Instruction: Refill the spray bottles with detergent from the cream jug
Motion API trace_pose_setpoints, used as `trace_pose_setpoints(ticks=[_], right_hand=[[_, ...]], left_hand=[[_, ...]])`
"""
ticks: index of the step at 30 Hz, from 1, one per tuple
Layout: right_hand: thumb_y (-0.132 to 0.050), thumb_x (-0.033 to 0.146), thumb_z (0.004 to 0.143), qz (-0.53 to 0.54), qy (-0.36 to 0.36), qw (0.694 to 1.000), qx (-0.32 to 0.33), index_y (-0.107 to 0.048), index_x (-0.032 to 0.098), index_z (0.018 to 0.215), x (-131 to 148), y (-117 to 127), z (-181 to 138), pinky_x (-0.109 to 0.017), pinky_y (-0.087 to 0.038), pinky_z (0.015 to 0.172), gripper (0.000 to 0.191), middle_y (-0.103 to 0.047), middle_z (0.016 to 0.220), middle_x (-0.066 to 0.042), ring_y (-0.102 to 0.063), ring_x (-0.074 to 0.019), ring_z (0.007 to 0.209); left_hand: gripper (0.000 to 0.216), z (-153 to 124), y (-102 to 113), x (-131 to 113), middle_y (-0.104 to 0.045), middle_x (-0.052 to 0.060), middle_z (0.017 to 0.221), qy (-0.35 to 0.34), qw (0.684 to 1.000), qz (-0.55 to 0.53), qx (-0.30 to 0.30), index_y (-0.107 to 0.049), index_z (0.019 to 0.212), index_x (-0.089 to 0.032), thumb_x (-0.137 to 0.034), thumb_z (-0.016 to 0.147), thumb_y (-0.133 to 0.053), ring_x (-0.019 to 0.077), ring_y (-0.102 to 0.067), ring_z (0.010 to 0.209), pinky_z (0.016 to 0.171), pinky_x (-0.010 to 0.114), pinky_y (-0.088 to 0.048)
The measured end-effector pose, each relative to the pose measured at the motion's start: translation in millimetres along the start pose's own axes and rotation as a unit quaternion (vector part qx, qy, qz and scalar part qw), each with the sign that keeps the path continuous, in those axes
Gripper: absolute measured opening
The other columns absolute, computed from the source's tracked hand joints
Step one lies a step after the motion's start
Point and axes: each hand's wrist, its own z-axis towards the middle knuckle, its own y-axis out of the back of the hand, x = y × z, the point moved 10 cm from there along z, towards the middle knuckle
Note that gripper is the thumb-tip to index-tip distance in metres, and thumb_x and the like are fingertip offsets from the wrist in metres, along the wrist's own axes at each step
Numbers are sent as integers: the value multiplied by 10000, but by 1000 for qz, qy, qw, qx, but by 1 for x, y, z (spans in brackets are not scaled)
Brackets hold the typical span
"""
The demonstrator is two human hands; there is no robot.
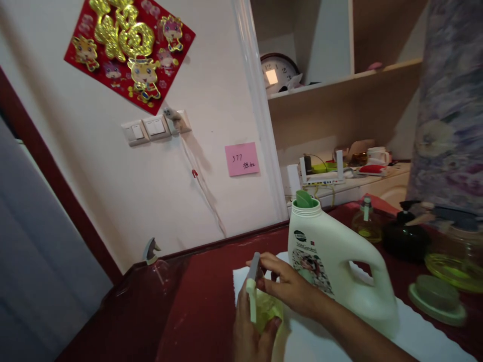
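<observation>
A small clear spray bottle with yellow-green liquid stands on a white cloth over the dark red table. My left hand wraps round its body from below. My right hand is closed on the white and grey trigger sprayer head at the bottle's top. Right behind my right hand stands a large white detergent jug with a handle, its green spout uncapped.
The jug's green cap lies on the table at the right. Behind it are a black pump bottle, a small glass spray bottle and a yellow-green glass container. A clear spray bottle stands by the wall. A flowered garment hangs at right.
</observation>
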Motion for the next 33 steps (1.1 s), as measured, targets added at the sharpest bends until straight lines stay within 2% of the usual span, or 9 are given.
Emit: trace_pose_setpoints(ticks=[3,7,10,13,18,23,27,30,33], right_hand=[[-615,392,905,-2,10,1000,-3,-691,213,864,3,1,2,-345,-406,887,198,-582,956,-29,-546,-215,976],[-627,337,863,-4,-3,1000,-29,-695,208,864,-4,2,3,-337,-408,855,145,-568,913,-21,-537,-203,920],[-645,338,827,-5,-21,998,-51,-672,198,848,-10,3,2,-323,-409,821,144,-557,900,-16,-529,-194,888],[-684,359,795,-9,-40,996,-76,-627,197,837,-16,4,1,-296,-398,753,178,-545,872,0,-506,-176,830],[-739,337,764,-1,-78,992,-103,-562,212,861,-28,3,-5,-260,-345,630,238,-547,825,36,-450,-137,701],[-767,303,734,13,-81,991,-104,-583,215,897,-27,4,-9,-248,-360,640,261,-579,890,19,-494,-155,787],[-759,334,725,18,-47,997,-65,-673,225,1070,-13,3,-5,-278,-398,712,372,-589,1056,-22,-539,-185,899],[-660,369,826,22,-15,998,-48,-721,222,985,-5,4,-3,-319,-416,817,225,-584,1031,-32,-552,-202,966],[-656,360,842,18,-1,998,-53,-722,217,928,-4,5,-1,-334,-412,839,179,-570,976,-29,-549,-205,956]], left_hand=[[826,-2,1,12,-543,136,1476,32,999,-1,-10,-327,1554,-256,-432,835,-691,383,-461,1396,1132,522,-435],[861,-3,1,16,-531,129,1495,46,999,12,-3,-309,1566,-260,-432,821,-706,383,-434,1417,1163,516,-404],[867,-4,2,15,-440,145,1569,47,999,18,-9,-284,1570,-245,-423,832,-703,385,-389,1449,1175,518,-381],[899,-6,0,14,-319,173,1630,45,999,5,-16,-189,1586,-225,-427,861,-680,368,-318,1489,1184,519,-358],[851,-8,-3,13,-293,197,1632,42,999,14,-6,-153,1583,-216,-413,908,-633,343,-312,1496,1208,527,-299],[778,-7,-4,12,-328,171,1621,41,999,-7,-20,-262,1548,-235,-429,894,-635,350,-339,1482,1189,508,-341],[795,-6,-3,10,-332,174,1617,48,998,-14,-34,-256,1544,-232,-451,881,-635,351,-342,1479,1198,529,-314],[791,-5,-4,10,-306,168,1631,57,998,-23,-17,-266,1544,-239,-448,880,-640,359,-325,1485,1195,544,-318],[776,-4,-4,9,-274,161,1647,53,999,-14,1,-283,1541,-244,-431,883,-650,357,-301,1497,1199,549,-310]])
